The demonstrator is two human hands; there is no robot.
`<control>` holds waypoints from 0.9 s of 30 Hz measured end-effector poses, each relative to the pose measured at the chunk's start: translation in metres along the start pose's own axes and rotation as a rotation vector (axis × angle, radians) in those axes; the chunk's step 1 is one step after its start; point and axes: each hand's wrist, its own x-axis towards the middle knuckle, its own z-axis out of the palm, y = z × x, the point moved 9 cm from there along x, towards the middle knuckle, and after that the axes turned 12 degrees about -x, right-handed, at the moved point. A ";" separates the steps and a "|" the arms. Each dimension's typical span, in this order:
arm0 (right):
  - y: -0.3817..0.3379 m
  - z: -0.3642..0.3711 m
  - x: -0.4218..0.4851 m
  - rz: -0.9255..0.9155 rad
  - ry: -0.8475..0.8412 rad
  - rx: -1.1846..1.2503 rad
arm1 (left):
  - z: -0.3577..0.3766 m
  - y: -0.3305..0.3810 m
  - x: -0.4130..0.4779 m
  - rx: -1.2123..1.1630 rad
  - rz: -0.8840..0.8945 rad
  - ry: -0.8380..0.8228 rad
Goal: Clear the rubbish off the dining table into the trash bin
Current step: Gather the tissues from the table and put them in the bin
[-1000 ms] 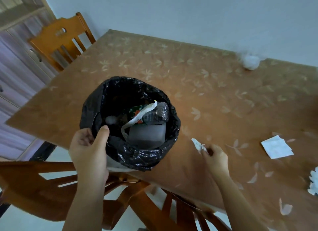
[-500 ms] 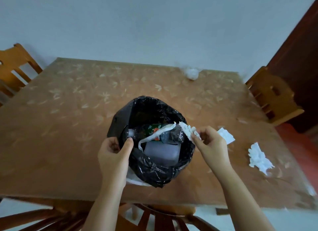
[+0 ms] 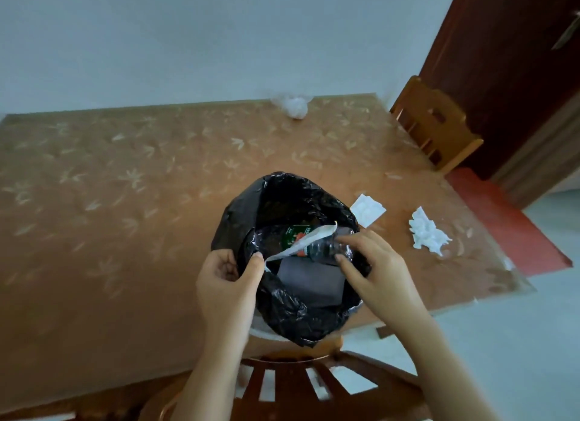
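Bin (image 3: 282, 314) rim pinched in left grip (image 3: 229, 273)

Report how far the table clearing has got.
Done: a bottle and other rubbish lie in the bin. In hand: left hand grips the bin's rim, right hand is open over it. Left on the table: flat paper, crumpled tissue, plastic wad.

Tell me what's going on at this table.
A person is clearing rubbish into a black-lined trash bin at the near edge of the dining table. The left hand grips the bin's rim, and the right hand hangs open over the bin's mouth, holding nothing. A folded white paper, a crumpled tissue and a plastic wad lie on the table.
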 end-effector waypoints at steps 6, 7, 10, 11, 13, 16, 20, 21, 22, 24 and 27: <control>0.062 -0.051 -0.045 0.183 0.183 -0.195 | 0.036 0.008 -0.022 -0.014 0.024 -0.077; 0.072 -0.058 -0.053 0.215 0.205 -0.200 | 0.042 0.011 -0.026 -0.013 0.036 -0.084; 0.099 -0.075 -0.076 0.299 0.224 -0.200 | 0.065 0.019 -0.044 -0.001 0.064 -0.101; 0.107 -0.081 -0.083 0.306 0.224 -0.198 | 0.073 0.020 -0.052 -0.002 0.072 -0.106; 0.122 -0.095 -0.099 0.306 0.222 -0.192 | 0.090 0.022 -0.072 -0.006 0.092 -0.111; 0.154 -0.125 -0.128 0.334 0.234 -0.176 | 0.116 0.023 -0.105 -0.037 0.120 -0.112; 0.201 -0.159 -0.168 0.355 0.232 -0.168 | 0.152 0.016 -0.152 -0.043 0.138 -0.091; 0.211 -0.165 -0.177 0.348 0.224 -0.172 | 0.161 0.014 -0.164 -0.052 0.141 -0.085; 0.220 -0.170 -0.185 0.336 0.217 -0.177 | 0.170 0.012 -0.175 -0.057 0.141 -0.079; 0.238 -0.178 -0.199 0.318 0.191 -0.182 | 0.189 0.006 -0.194 -0.057 0.127 -0.067; 0.269 -0.191 -0.216 0.333 0.155 -0.173 | 0.218 0.000 -0.214 -0.066 0.112 -0.073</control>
